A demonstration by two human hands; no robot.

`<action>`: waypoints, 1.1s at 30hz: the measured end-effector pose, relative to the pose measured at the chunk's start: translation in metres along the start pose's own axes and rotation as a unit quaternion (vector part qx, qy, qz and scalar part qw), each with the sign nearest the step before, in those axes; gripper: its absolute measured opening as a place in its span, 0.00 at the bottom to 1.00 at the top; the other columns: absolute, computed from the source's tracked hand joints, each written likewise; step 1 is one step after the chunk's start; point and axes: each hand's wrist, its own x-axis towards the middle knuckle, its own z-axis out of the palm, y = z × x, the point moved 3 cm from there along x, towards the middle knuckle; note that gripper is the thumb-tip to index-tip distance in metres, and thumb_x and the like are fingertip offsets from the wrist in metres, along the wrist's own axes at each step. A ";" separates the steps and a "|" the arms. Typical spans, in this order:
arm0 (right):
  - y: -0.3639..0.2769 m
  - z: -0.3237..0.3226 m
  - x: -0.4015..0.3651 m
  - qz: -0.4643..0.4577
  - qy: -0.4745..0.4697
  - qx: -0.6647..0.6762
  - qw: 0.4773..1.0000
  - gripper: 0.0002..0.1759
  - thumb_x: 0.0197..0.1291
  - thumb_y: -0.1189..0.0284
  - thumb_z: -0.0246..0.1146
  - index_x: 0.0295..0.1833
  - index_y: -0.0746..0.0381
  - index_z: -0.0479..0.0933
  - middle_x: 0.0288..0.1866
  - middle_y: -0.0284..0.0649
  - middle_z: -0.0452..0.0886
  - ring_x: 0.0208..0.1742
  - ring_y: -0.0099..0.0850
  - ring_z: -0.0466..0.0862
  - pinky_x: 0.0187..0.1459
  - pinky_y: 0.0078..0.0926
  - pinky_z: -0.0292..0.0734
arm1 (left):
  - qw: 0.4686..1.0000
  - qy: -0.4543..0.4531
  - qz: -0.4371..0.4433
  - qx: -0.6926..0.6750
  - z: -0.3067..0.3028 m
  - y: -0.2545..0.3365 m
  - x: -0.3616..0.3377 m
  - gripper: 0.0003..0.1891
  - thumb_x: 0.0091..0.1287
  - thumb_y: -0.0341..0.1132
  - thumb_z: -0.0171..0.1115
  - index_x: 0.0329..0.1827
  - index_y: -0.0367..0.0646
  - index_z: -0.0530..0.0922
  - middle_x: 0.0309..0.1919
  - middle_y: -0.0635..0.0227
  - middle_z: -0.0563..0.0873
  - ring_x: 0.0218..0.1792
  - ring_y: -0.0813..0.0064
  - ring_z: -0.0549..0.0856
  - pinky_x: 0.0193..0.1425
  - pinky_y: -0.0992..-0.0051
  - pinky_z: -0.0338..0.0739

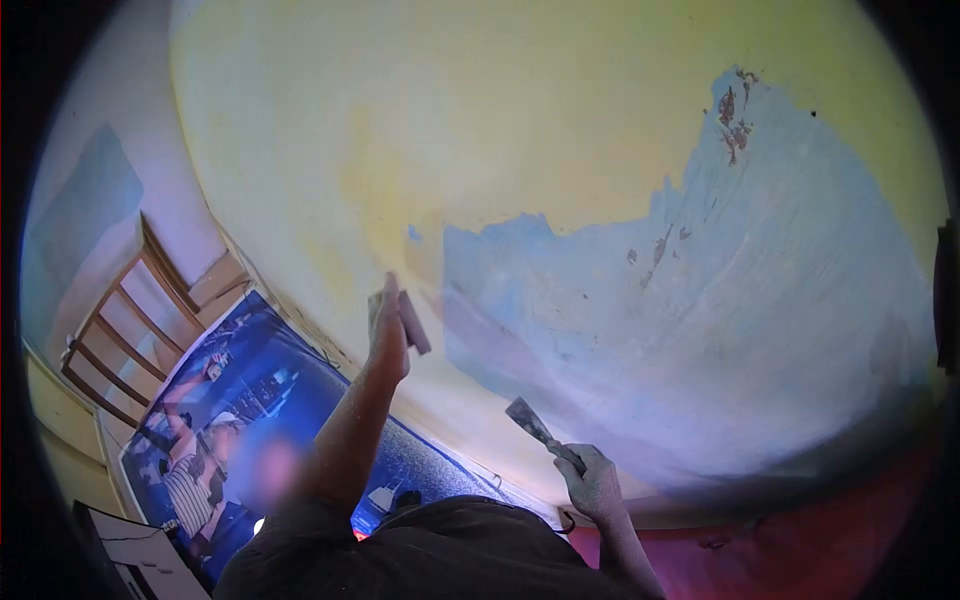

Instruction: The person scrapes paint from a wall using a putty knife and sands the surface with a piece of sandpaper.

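Note:
My left hand (pixel 387 325) is raised against the yellow wall (pixel 560 110), closed on a flat brownish block (pixel 413 323) that stands upright beside the palm. Lower and to the right, my right hand (pixel 592 482) grips the handle of a putty knife (pixel 534 420), its blade pointing up and left. To the right of the block, a large patch of pale blue (pixel 640 320) shows on the wall, with ragged edges and small brown chipped spots (pixel 732 120) near its top. Pale dust covers both hands.
A wooden ladder-like frame (pixel 135 325) leans at the left. Below it lies or hangs a blue printed sheet (pixel 260 385) with pictured figures. A red surface (pixel 780 550) lies at the lower right, and a grey-white object (pixel 140 555) at the lower left.

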 end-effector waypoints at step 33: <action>-0.015 -0.041 -0.003 -0.235 0.082 0.157 0.956 0.15 0.82 0.74 0.73 0.65 0.72 0.83 0.54 0.48 0.91 0.40 0.24 0.87 0.42 0.25 0.84 | 0.670 0.097 0.599 0.428 0.164 -0.008 -0.021 0.35 0.80 0.26 0.67 0.89 0.30 0.67 0.89 0.33 0.70 0.88 0.28 0.73 0.89 0.42 0.70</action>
